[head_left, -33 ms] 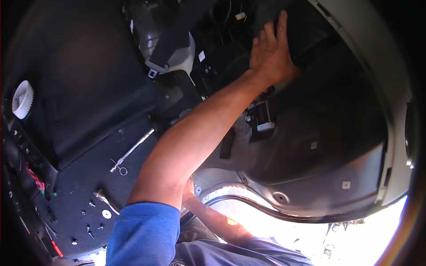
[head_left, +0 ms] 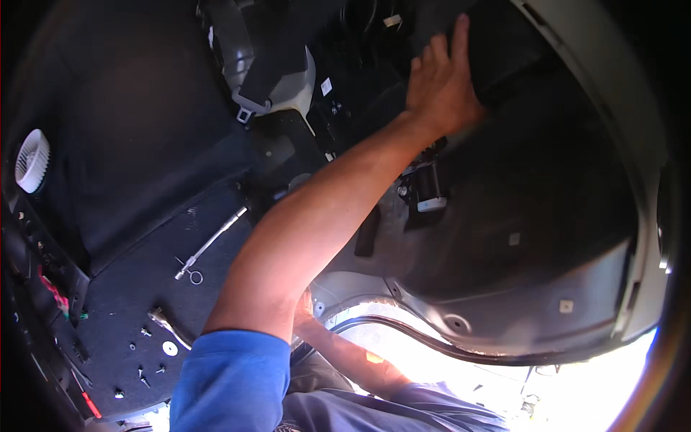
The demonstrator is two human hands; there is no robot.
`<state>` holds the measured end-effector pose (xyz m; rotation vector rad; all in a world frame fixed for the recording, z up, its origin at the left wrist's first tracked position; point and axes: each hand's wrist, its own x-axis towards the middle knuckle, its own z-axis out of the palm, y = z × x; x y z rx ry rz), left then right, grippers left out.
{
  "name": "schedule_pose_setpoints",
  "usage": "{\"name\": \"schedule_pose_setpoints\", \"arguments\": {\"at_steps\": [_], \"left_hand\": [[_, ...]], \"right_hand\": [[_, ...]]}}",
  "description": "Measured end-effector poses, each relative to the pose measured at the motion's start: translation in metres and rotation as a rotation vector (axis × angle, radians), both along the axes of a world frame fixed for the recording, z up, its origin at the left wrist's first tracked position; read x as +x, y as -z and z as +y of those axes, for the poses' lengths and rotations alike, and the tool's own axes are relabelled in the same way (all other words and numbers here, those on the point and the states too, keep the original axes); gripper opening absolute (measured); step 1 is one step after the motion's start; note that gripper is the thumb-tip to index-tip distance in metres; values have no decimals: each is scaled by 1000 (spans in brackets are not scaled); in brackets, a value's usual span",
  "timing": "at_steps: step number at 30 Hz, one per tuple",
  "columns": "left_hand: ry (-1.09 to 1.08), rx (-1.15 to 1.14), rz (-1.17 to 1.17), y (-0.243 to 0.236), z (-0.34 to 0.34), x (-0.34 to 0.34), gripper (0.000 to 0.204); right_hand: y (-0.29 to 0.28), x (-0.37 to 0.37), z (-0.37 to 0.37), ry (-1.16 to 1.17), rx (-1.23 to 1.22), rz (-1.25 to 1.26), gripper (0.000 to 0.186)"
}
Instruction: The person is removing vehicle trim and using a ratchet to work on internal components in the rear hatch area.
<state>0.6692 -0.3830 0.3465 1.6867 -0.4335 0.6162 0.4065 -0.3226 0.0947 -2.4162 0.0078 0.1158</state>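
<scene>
My left hand rests with its fingers apart against a dark interior panel at the upper right, just above a black cylindrical component with a pale end. My left forearm crosses the middle of the view from a blue sleeve. My right hand is low in the middle, by a bare metal edge, mostly hidden behind my left arm, so its fingers and anything in them cannot be made out. A grey plastic housing with a buckle-like piece is left of my left hand.
On the dark carpet at left lie a silver extension bar, a ratchet, a white washer, several screws and a red-handled tool. A white fan wheel sits farther left. A bright curved opening is at lower right.
The view has shifted very slightly, with surrounding objects a few pixels displaced. Both hands look much as before.
</scene>
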Motion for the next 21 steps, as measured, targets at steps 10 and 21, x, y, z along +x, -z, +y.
{"name": "schedule_pose_setpoints", "arguments": {"at_steps": [10,21], "left_hand": [[-111,16,-171,61,-3,4,113],[-25,95,51,154,96,-132,64]], "right_hand": [[27,-18,-3,-242,-305,17,57],[29,0,-2,-113,-42,-27,66]]}}
